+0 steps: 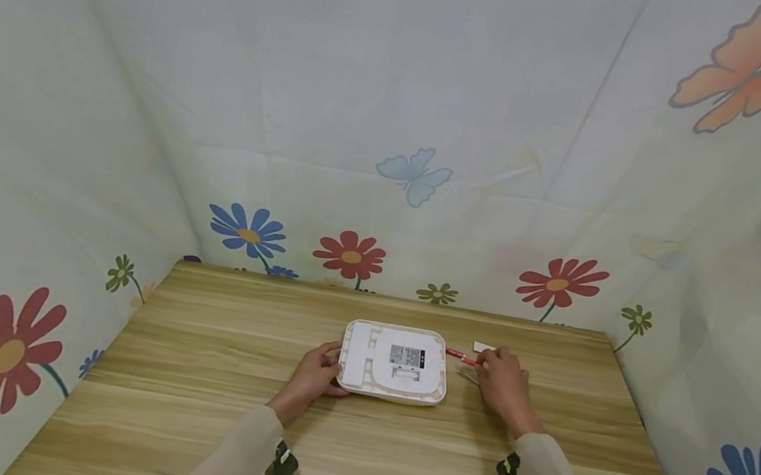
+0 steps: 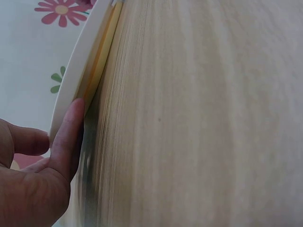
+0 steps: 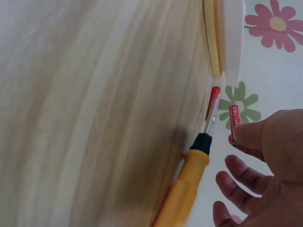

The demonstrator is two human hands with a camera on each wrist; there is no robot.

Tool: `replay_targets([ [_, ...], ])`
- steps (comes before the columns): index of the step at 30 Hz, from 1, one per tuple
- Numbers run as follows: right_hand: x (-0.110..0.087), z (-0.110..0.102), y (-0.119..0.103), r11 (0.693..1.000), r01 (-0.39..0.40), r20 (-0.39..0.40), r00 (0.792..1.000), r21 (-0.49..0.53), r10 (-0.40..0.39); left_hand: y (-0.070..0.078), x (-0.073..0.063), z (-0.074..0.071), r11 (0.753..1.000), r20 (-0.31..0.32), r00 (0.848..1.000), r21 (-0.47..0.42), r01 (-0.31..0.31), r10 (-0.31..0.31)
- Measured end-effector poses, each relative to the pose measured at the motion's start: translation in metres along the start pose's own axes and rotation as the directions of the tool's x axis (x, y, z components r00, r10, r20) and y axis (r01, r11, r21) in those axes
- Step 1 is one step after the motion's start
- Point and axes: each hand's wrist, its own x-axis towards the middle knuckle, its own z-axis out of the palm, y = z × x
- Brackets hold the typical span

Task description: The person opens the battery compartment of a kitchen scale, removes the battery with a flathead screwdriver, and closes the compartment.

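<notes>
A flat white device with rounded corners lies label side up on the table, an open battery slot near its middle. My left hand holds its left edge between thumb and fingers; in the left wrist view a yellow-orange layer shows along its side. At the right, my right hand pinches a red battery between thumb and forefinger. Another red battery lies on the table by the device. Beside the right hand is a screwdriver with an orange handle.
A small white flat piece lies just beyond the right hand. The wooden table meets a hanging cloth printed with flowers and butterflies at its back and sides. Small black wrist cameras sit by both sleeves.
</notes>
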Motion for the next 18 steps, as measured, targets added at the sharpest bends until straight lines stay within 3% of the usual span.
replay_targets([
  [18,0.008,0.016,-0.014,1.000,0.002,0.041,0.999,0.003,-0.002,0.003,-0.001,0.000,1.000,0.010,1.000,0.001,-0.004,0.004],
])
